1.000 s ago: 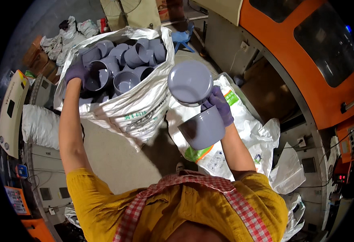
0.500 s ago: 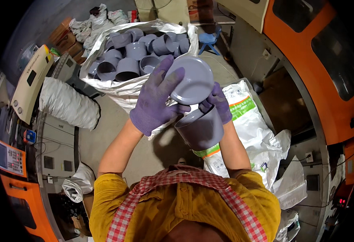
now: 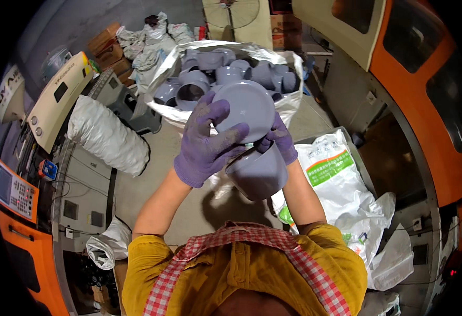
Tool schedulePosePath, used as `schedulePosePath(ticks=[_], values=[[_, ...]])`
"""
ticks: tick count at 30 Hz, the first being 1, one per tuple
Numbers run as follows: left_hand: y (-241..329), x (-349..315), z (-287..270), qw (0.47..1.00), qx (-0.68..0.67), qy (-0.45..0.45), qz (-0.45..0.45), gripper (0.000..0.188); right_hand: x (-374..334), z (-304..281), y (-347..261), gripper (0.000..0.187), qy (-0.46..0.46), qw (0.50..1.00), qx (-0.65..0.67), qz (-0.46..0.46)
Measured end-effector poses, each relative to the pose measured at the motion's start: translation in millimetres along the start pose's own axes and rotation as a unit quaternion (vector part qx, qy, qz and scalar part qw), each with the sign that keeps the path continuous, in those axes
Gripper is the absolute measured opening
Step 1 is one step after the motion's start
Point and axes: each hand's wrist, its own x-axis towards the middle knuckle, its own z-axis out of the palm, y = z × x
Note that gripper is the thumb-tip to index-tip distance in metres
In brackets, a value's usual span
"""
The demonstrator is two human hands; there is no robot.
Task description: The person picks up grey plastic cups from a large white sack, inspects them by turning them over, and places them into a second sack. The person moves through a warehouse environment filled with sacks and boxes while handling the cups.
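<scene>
In front of you stands a sack (image 3: 162, 111) of grey pots (image 3: 226, 75), and nearer in you hold an upper pot (image 3: 246, 109) and a lower pot (image 3: 264, 176), both judged light, stiff and, being glossy, liable to slip or scuff. Your left grip (image 3: 205, 142) spreads around the upper pot's left edge; your right grip (image 3: 283, 140) clasps the lower pot's rim and appears to steady the upper. Rim and wall offer the surest hold.

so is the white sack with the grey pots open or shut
Open: the white sack gapes wide, showing grey pots inside.
</scene>
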Motion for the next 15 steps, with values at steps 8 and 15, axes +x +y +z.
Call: schedulePosePath(ticks=[8, 15], values=[[-42.4, -34.2, -31.6, 0.999, 0.037, 0.009, -0.019, 0.042, 40.0, 26.7, 57.1, 0.038, 0.043, 0.999, 0.026, -0.002], [-58.3, -38.7, -22.0, 0.998, 0.05, 0.02, -0.03, 0.041, 59.6, -10.1, 59.9, 0.027, 0.023, 0.998, -0.032, 0.041]])
